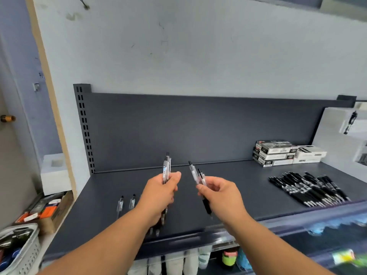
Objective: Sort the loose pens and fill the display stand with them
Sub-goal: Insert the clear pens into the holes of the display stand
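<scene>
My left hand [161, 192] grips a small bunch of clear-barrelled pens [166, 168], held upright above the dark shelf [228, 175]. My right hand [220, 192] pinches two more clear pens [196, 174], tilted to the left, with their dark grips below my fingers. Two clear pens [126, 203] lie side by side on the shelf left of my left wrist. A row of black pens [307, 188] lies spread on the shelf at the right. The white display stand [335, 135] stands at the far right with one pen [350, 122] in an upper slot.
Stacked pen boxes [274, 153] and a white box [309, 154] sit at the back right of the shelf. A white basket [17, 249] and a cardboard box of goods [45, 211] are at the lower left. Bottles [229, 257] show below the shelf edge.
</scene>
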`<state>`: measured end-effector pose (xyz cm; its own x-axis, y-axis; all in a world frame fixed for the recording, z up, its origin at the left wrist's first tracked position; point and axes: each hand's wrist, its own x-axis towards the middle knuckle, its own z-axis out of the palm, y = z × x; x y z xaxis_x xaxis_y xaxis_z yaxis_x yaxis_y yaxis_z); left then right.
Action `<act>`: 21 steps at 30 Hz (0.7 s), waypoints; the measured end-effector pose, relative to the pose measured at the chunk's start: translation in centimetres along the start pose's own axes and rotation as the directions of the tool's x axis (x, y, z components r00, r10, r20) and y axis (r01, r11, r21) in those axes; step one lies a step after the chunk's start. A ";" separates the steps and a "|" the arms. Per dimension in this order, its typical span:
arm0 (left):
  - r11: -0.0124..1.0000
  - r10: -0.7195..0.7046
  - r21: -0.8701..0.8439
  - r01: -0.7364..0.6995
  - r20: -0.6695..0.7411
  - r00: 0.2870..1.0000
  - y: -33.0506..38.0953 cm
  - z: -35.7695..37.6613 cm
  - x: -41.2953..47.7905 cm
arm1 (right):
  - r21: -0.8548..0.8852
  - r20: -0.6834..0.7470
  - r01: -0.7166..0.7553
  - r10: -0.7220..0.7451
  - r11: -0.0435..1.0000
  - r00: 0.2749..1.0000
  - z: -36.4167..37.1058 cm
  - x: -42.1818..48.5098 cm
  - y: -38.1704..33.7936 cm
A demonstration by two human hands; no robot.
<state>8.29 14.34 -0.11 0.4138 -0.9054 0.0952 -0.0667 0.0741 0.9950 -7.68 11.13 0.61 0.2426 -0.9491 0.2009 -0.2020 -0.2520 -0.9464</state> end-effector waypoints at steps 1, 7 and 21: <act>0.998 -0.005 -0.055 0.007 0.036 0.999 0.6 1.6 -0.3 | 0.038 -0.002 -0.011 0.011 0.999 1.000 -1.4 -0.2 0.1; 0.992 0.022 -0.128 0.005 0.212 0.977 3.6 11.5 -2.2 | 0.156 0.090 -0.087 0.073 0.984 0.993 -10.7 -2.0 1.0; 0.983 0.158 -0.136 -0.120 0.310 0.938 6.8 41.2 -8.0 | -0.106 -0.307 -0.020 -0.013 0.994 0.952 -41.0 -4.8 6.0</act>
<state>-32.85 4.89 4.67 0.0965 -0.9667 0.2368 0.0077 0.2386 0.9711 -49.00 6.43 4.32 -0.0573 -0.9579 0.2812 -0.3062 -0.2512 -0.9182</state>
